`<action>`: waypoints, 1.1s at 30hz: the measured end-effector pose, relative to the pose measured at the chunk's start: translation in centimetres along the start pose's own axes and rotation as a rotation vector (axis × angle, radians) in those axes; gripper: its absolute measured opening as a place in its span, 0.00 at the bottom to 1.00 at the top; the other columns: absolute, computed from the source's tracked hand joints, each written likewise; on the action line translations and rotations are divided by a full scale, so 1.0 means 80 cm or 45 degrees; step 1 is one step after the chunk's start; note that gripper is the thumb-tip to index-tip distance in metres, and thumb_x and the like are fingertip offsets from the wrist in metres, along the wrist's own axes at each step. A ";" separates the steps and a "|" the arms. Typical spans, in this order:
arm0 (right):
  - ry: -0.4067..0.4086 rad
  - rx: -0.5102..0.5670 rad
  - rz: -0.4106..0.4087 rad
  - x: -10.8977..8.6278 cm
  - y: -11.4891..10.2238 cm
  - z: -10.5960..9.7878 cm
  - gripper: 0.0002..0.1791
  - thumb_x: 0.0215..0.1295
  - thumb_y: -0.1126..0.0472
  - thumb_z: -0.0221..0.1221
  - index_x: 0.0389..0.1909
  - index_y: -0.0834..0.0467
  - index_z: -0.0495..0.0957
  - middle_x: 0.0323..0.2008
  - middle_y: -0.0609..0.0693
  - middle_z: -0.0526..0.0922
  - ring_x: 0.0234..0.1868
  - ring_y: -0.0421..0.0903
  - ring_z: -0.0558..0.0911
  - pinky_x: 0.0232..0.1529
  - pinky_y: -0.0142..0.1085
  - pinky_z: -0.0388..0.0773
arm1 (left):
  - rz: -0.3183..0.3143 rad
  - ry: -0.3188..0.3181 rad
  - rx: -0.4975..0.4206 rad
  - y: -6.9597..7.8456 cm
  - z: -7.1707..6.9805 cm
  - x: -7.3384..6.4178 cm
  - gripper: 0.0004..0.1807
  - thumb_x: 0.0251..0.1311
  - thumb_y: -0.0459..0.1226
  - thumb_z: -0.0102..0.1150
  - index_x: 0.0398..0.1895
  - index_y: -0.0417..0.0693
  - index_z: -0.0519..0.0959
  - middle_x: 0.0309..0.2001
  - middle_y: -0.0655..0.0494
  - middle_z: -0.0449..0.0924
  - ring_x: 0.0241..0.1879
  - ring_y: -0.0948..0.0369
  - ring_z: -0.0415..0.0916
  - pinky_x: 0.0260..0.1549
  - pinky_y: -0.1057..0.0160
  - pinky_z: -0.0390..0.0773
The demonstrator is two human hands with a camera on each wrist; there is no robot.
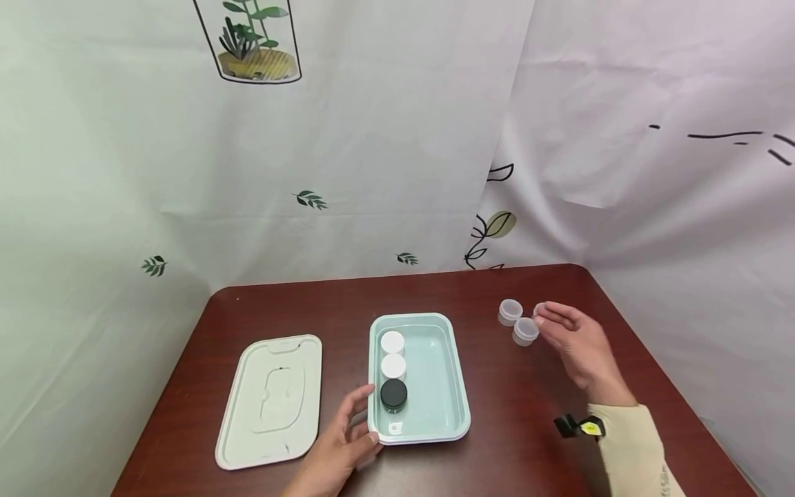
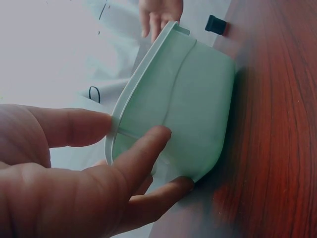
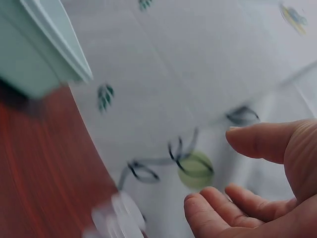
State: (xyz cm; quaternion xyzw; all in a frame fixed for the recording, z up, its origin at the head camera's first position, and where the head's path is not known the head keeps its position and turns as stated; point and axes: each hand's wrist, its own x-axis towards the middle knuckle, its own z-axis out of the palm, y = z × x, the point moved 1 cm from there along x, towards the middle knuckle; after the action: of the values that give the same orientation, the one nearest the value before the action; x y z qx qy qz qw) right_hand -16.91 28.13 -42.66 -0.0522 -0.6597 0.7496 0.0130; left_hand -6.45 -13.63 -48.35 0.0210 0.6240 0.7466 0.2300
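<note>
A pale green plastic container (image 1: 435, 390) stands on the table, holding two white-lidded jars (image 1: 393, 366) and a black-lidded jar (image 1: 394, 394) in a row along its left side. At its near left corner is my left hand (image 1: 338, 442), with extended fingers (image 2: 143, 156) resting against the outer wall and rim. My right hand (image 1: 580, 348) is over the right side of the table, beside three small translucent lidded cups (image 1: 525, 331). It partly covers the farthest right cup (image 1: 540, 308). In the right wrist view its thumb and fingers are apart with nothing between them.
A flat whitish lid (image 1: 273, 400) lies on the table left of the container. The dark red wooden table (image 1: 491, 414) has rounded far corners. White printed fabric (image 1: 397, 138) hangs behind and along both sides.
</note>
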 end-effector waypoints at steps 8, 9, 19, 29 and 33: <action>0.089 0.110 -0.035 0.000 -0.001 -0.086 0.19 0.73 0.69 0.63 0.59 0.51 0.71 0.45 0.33 0.87 0.46 0.29 0.88 0.47 0.23 0.83 | 0.005 -0.016 0.004 0.001 -0.001 -0.001 0.43 0.72 0.27 0.55 0.85 0.48 0.47 0.81 0.29 0.46 0.69 0.46 0.72 0.56 0.49 0.83; 0.107 0.102 -0.037 -0.001 0.000 -0.096 0.19 0.73 0.68 0.63 0.58 0.50 0.72 0.45 0.32 0.87 0.45 0.29 0.88 0.47 0.22 0.83 | 0.006 -0.016 0.004 0.001 -0.001 -0.001 0.43 0.72 0.27 0.55 0.85 0.48 0.47 0.81 0.29 0.46 0.69 0.47 0.73 0.56 0.49 0.83; 0.368 -0.167 0.100 -0.003 0.022 -0.146 0.29 0.66 0.57 0.72 0.65 0.50 0.71 0.44 0.29 0.79 0.40 0.21 0.83 0.40 0.18 0.80 | 0.002 -0.012 0.004 0.001 -0.001 -0.001 0.44 0.72 0.27 0.56 0.85 0.49 0.47 0.80 0.30 0.47 0.68 0.47 0.73 0.55 0.48 0.84; 0.340 -0.344 0.167 0.002 0.049 -0.154 0.46 0.67 0.50 0.72 0.79 0.61 0.62 0.45 0.24 0.77 0.40 0.16 0.80 0.41 0.18 0.80 | 0.007 -0.011 0.009 0.003 0.001 -0.001 0.43 0.71 0.27 0.56 0.84 0.49 0.48 0.80 0.30 0.47 0.69 0.47 0.73 0.55 0.49 0.84; 0.351 -0.233 0.200 0.005 0.058 -0.150 0.43 0.66 0.55 0.73 0.76 0.61 0.64 0.40 0.23 0.80 0.39 0.19 0.81 0.40 0.19 0.81 | 0.000 -0.009 0.005 0.001 0.001 -0.001 0.43 0.72 0.27 0.56 0.84 0.48 0.48 0.80 0.29 0.48 0.68 0.47 0.74 0.55 0.49 0.84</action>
State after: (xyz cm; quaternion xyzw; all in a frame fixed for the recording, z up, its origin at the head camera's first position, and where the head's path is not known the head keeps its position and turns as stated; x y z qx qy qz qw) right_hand -15.97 39.45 -48.82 -0.2067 -0.7111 0.6708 0.0400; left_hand -6.43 -13.61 -48.23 0.0241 0.6245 0.7454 0.2320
